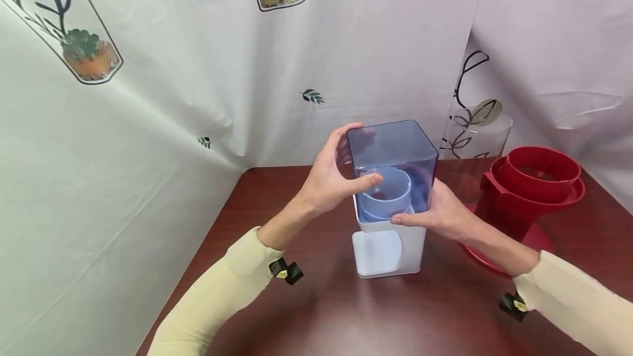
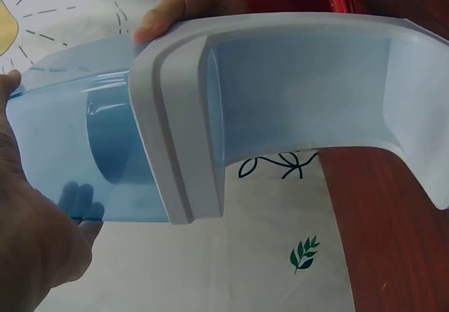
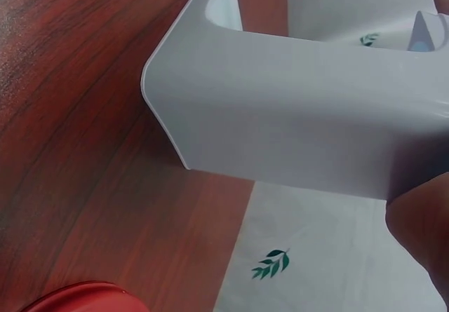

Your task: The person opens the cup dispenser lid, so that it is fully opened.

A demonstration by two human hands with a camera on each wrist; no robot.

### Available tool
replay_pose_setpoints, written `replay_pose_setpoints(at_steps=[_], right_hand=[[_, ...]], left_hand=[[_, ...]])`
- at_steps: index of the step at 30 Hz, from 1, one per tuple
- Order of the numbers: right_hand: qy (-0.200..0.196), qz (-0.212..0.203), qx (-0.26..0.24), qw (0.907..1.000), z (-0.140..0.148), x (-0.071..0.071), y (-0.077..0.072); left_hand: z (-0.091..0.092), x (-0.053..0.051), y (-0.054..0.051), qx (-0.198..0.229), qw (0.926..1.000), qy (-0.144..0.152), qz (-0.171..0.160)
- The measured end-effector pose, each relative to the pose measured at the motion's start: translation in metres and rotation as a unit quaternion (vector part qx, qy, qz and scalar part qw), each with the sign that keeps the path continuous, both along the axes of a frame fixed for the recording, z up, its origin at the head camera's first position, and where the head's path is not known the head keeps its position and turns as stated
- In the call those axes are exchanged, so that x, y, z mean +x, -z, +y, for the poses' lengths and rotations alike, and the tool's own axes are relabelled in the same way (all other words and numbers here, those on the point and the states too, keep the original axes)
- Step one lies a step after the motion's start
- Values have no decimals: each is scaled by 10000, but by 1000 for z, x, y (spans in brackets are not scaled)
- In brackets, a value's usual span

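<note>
A dispenser made of a white C-shaped stand [image 1: 412,249] and a clear blue square tank [image 1: 395,142] stands on the table, tilted slightly in the head view. Inside the tank shows a round blue collar [image 1: 388,191]. My left hand [image 1: 330,177] grips the tank's upper left, its thumb across the front and its fingers behind. My right hand [image 1: 442,214] holds the lower right of the dispenser, thumb along the seam where tank meets stand. In the left wrist view, the tank [image 2: 56,144] sits against the stand's thick rim [image 2: 186,130].
A red holder with a round ring top [image 1: 514,202] stands right of the dispenser, close to my right forearm. Behind it is a clear cylinder [image 1: 475,142]. A printed white cloth [image 1: 222,70] hangs behind and left of the dark red wooden table [image 1: 316,306].
</note>
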State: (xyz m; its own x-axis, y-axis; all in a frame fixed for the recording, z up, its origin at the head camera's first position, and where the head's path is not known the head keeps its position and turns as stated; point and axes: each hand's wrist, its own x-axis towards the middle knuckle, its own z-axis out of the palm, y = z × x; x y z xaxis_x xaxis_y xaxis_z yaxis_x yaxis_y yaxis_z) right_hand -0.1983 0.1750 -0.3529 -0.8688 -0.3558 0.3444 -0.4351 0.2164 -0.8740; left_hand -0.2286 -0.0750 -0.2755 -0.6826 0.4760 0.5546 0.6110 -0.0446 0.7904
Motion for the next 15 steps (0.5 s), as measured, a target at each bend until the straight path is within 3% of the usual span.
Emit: replay_pose_setpoints(at_steps=[5, 9, 15], right_hand=[[70, -44, -4, 10000, 0, 3, 1], [11, -149, -70, 9999, 0, 3, 1], [29, -220, -28, 9998, -1, 5, 0]], left_hand=[[1, -2, 0, -39, 9999, 58, 82], [0, -3, 0, -145, 9998, -65, 120], [-1, -5, -2, -258, 9995, -164, -37]])
